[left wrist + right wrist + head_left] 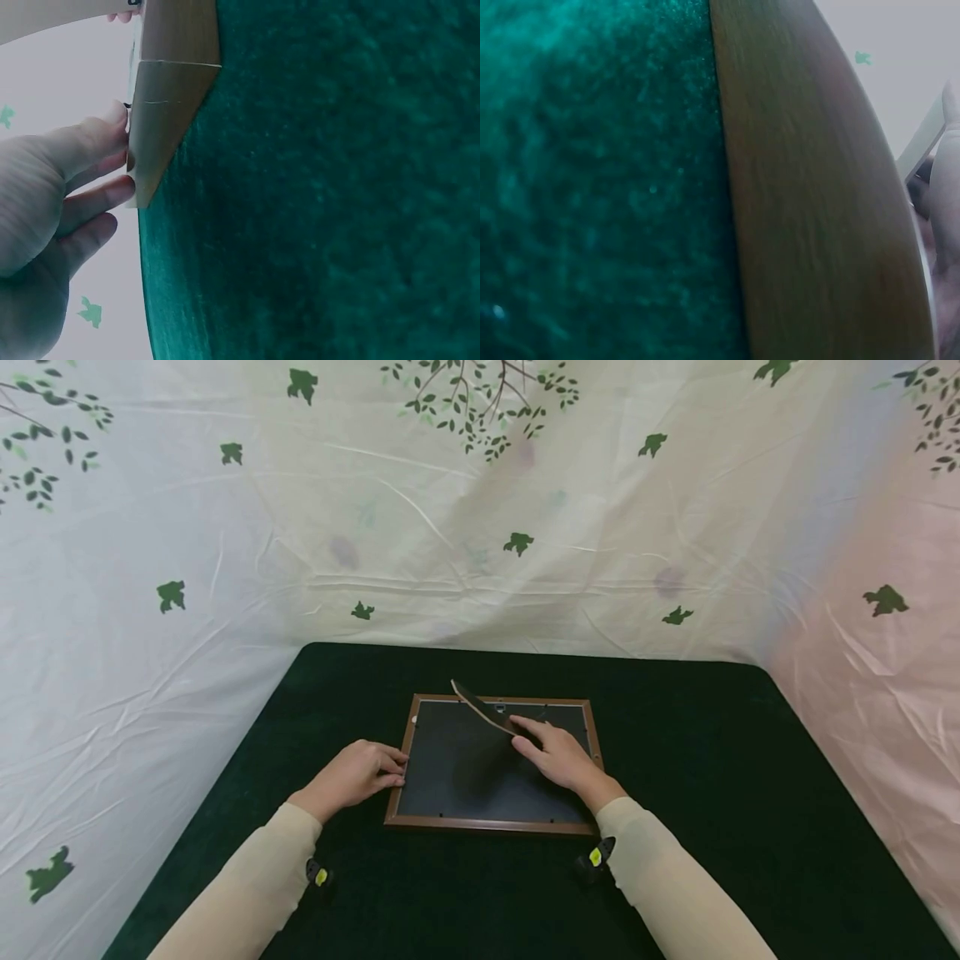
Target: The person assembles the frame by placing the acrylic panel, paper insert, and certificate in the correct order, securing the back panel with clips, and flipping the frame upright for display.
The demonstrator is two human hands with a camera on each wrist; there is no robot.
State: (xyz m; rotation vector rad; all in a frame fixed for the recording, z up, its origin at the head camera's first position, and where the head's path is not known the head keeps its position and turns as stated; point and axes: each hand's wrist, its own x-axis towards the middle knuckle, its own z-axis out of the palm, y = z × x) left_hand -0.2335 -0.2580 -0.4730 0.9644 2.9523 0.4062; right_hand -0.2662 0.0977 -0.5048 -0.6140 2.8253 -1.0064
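Observation:
A brown wooden picture frame (491,821) lies on the dark green cloth with its black backing board (438,768) facing up. My left hand (358,777) rests its fingertips on the frame's left edge; in the left wrist view, bent fingers (90,199) touch the upper edge of the wooden side (169,105). Over the backing, my right hand (558,756) pinches a thin dark stand flap (480,704), whose free end tilts up to the left. The right wrist view shows mostly the frame's side (817,210), with the right hand (946,202) cut off at the margin.
The green-covered table (712,760) extends around the frame on all sides. Pale curtains (450,577) with green leaf prints hang behind the table and at both sides. Small metal tabs stand along the backing's rim. Dark devices (600,853) sit at both wrists.

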